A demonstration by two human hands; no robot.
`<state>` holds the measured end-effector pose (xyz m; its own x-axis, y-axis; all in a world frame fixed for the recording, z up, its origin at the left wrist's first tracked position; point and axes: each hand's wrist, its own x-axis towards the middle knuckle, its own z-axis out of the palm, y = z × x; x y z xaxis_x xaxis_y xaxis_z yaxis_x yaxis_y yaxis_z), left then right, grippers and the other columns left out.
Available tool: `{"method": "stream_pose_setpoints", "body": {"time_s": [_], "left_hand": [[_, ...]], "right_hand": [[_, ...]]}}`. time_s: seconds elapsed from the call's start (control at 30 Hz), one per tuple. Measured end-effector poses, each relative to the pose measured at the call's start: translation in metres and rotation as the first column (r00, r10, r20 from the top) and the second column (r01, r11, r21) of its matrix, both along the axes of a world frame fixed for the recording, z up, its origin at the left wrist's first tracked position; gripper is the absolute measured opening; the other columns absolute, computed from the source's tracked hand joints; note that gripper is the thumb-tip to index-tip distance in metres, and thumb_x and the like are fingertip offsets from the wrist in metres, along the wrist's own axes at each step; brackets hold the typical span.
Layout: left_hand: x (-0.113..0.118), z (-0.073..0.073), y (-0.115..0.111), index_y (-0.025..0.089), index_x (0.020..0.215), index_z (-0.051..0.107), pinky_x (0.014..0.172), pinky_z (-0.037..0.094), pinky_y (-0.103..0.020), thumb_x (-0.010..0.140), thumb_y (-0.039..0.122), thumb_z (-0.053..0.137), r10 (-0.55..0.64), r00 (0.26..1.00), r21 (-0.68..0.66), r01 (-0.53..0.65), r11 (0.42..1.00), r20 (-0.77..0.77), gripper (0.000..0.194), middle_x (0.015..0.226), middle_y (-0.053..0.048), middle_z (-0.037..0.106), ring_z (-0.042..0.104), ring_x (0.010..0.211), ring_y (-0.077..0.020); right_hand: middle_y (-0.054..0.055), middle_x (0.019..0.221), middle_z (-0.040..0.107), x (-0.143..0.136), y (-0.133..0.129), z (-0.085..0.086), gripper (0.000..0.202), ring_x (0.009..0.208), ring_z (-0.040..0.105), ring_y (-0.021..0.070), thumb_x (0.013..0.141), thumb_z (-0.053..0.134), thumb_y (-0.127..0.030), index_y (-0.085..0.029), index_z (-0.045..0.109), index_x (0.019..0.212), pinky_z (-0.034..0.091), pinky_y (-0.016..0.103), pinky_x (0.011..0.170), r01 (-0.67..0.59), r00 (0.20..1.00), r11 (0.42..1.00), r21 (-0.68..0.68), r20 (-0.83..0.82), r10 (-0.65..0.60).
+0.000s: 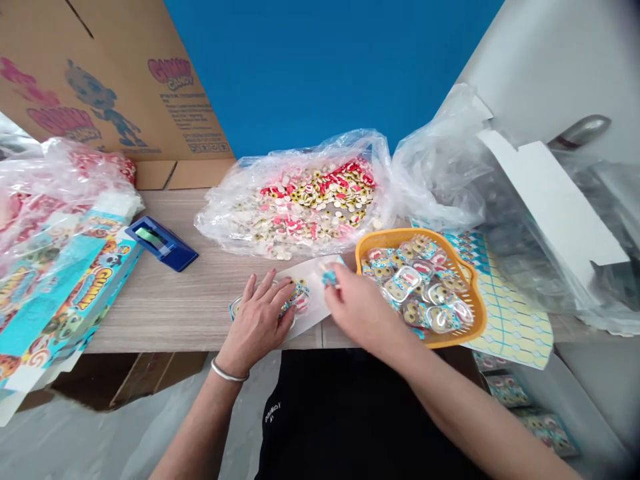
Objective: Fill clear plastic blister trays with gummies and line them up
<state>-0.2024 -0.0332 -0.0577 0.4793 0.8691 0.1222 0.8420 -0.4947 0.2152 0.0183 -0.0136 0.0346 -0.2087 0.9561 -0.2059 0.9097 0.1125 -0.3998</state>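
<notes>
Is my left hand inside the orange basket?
No, the left hand lies over the table, with the right hand between it and the basket.

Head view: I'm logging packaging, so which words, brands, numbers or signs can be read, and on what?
"GUMMY CANDY": brown carton; its smaller print is too blurred.
"GUMMY": turquoise box.
Black garment: white lettering, too unclear to quote.
Packs in yellow basket: nothing readable.

A blue tape dispenser [176, 255] is sitting on the table [145, 313]. Left of the dispenser, a turquoise printed carton [53, 287] is lying, a clear plastic bag [43, 170] partly covering it. Behind the dispenser, a brown cardboard box [120, 87] is standing; well to the dispenser's right, a white strip [555, 200] is slanting.
</notes>
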Motion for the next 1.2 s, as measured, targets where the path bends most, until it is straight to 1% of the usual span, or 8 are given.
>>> {"method": "stream_pose_setpoints", "body": {"time_s": [0.13, 0.27, 0.47, 0.73, 0.8, 0.93, 1.03, 1.2], "left_hand": [[0.000, -0.001, -0.002, 0.018, 0.148, 0.039, 0.120, 0.029, -0.060, 0.096, 0.030, 0.051, 0.032, 0.996, 0.027, -0.034, 0.999, 0.086, 0.055, 0.147, -0.016, 0.056, 0.039, 0.147, -0.0328], [0.000, -0.001, -0.003, 0.015, 0.154, 0.026, 0.121, 0.030, -0.055, 0.095, 0.026, 0.051, 0.047, 0.990, 0.061, -0.055, 0.997, 0.130, 0.065, 0.155, -0.018, 0.046, 0.037, 0.149, -0.0310], [-0.001, 0.000, -0.002, 0.015, 0.150, 0.039, 0.123, 0.027, -0.056, 0.090, 0.019, 0.048, 0.044, 0.994, 0.004, -0.045, 0.999, 0.103, 0.060, 0.155, -0.015, 0.047, 0.031, 0.151, -0.0323], [0.000, 0.003, -0.002, 0.016, 0.133, 0.058, 0.121, 0.028, -0.058, 0.093, 0.018, 0.045, 0.037, 0.998, 0.006, -0.037, 0.999, 0.048, 0.043, 0.152, -0.012, 0.051, 0.034, 0.149, -0.0340], [0.000, 0.003, -0.002, 0.016, 0.132, 0.058, 0.122, 0.027, -0.058, 0.094, 0.019, 0.044, 0.036, 0.998, 0.008, -0.036, 0.999, 0.049, 0.040, 0.151, -0.012, 0.053, 0.034, 0.149, -0.0333], [0.001, 0.006, -0.001, 0.017, 0.131, 0.059, 0.122, 0.027, -0.058, 0.097, 0.023, 0.043, 0.032, 0.999, -0.011, -0.031, 0.999, 0.042, 0.038, 0.151, -0.011, 0.053, 0.035, 0.149, -0.0328], [0.001, 0.005, 0.000, 0.020, 0.137, 0.056, 0.121, 0.028, -0.059, 0.099, 0.028, 0.045, 0.025, 0.999, -0.013, -0.025, 1.000, 0.034, 0.041, 0.151, -0.010, 0.053, 0.038, 0.147, -0.0339], [-0.002, -0.005, 0.002, 0.022, 0.136, 0.058, 0.118, 0.031, -0.061, 0.097, 0.031, 0.048, 0.014, 0.999, 0.040, -0.016, 0.999, 0.046, 0.040, 0.148, -0.012, 0.056, 0.041, 0.145, -0.0360]], "right_hand": [[0.018, 0.109, 0.069, -0.046, -0.003, -0.037, 0.035, 0.090, 0.072, 0.0269, 0.100, 0.040, -0.016, -0.010, 0.050, 0.132, 0.049, 0.032, 0.068, -0.015, 0.997, 1.000, -0.023, 0.080, 0.017], [0.020, 0.124, 0.064, -0.058, -0.007, -0.057, 0.040, 0.102, 0.069, 0.0280, 0.101, 0.038, -0.018, -0.012, 0.047, 0.139, 0.054, 0.034, 0.074, -0.058, 0.996, 0.998, 0.014, 0.072, 0.057], [0.020, 0.138, 0.057, -0.049, -0.011, -0.051, 0.047, 0.120, 0.060, 0.0309, 0.099, 0.051, -0.038, -0.011, 0.051, 0.137, 0.053, 0.042, 0.094, -0.115, 0.989, 0.993, -0.035, -0.092, 0.112], [0.014, 0.139, 0.059, -0.046, -0.007, -0.061, 0.035, 0.125, 0.057, 0.0269, 0.096, 0.045, -0.014, -0.016, 0.062, 0.126, 0.047, 0.039, 0.102, -0.159, 0.977, 0.987, 0.034, -0.137, 0.163], [0.014, 0.142, 0.057, -0.045, -0.006, -0.065, 0.034, 0.127, 0.055, 0.0259, 0.095, 0.045, -0.015, -0.016, 0.062, 0.125, 0.044, 0.038, 0.105, -0.097, 0.976, 0.994, 0.051, -0.193, 0.105], [0.017, 0.118, 0.069, -0.043, 0.001, -0.068, 0.029, 0.110, 0.066, 0.0258, 0.098, 0.041, -0.021, -0.013, 0.059, 0.119, 0.048, 0.036, 0.092, 0.076, 0.963, 0.987, -0.142, -0.247, -0.110], [0.014, 0.107, 0.072, -0.049, 0.003, -0.068, 0.028, 0.100, 0.070, 0.0254, 0.098, 0.039, -0.020, -0.014, 0.058, 0.118, 0.048, 0.034, 0.083, 0.032, 0.952, 0.973, -0.230, -0.290, -0.100], [0.015, 0.116, 0.071, -0.055, -0.003, -0.058, 0.032, 0.105, 0.069, 0.0254, 0.098, 0.043, -0.023, -0.013, 0.053, 0.127, 0.049, 0.034, 0.086, -0.002, 0.960, 0.983, -0.186, -0.274, -0.050]]}}
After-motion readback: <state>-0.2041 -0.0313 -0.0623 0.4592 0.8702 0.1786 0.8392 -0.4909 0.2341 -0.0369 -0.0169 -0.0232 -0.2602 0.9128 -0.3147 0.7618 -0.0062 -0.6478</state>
